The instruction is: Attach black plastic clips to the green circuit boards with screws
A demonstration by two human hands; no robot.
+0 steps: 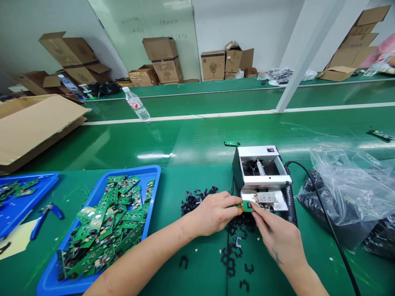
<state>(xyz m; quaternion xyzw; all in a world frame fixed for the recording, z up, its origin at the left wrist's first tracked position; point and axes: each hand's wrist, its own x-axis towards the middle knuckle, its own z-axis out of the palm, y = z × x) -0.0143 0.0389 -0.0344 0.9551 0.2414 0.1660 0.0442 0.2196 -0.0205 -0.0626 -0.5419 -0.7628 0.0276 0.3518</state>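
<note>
We have one long green bench point(173, 197) before us, with one big cardboard box point(40, 119) at its far left; two clear plastic bags of black parts lie at the right, a large bag point(352, 197) and a smaller one point(382, 236) cut off by the picture's edge; two blue trays stand on our left, the nearer tray point(153, 197) heaped with green boards too overlapped to count, the other tray point(37, 201) holding fewer; one silver-and-black machine point(262, 179) sits right of centre; our two hands meet at its front, the left hand point(217, 211) gripping the left end of one small circuit board point(247, 206), the right hand point(279, 232) pinching its right end, the board lying just beside the machine's metal front plate; one water bottle point(137, 105) stands by the white strip; one pair of blue-handled pliers point(39, 222) lies near the left tray; two loose boards lie beyond, one point(232, 143) behind the machine, one point(381, 135) far right; black clips point(197, 200) pile up beside our left hand, uncountable, with three single ones nearer us; open bench runs between the nearer tray's right rim and the pile; on the right, one black cable point(327, 218) crosses between our hand and the bags.
</note>
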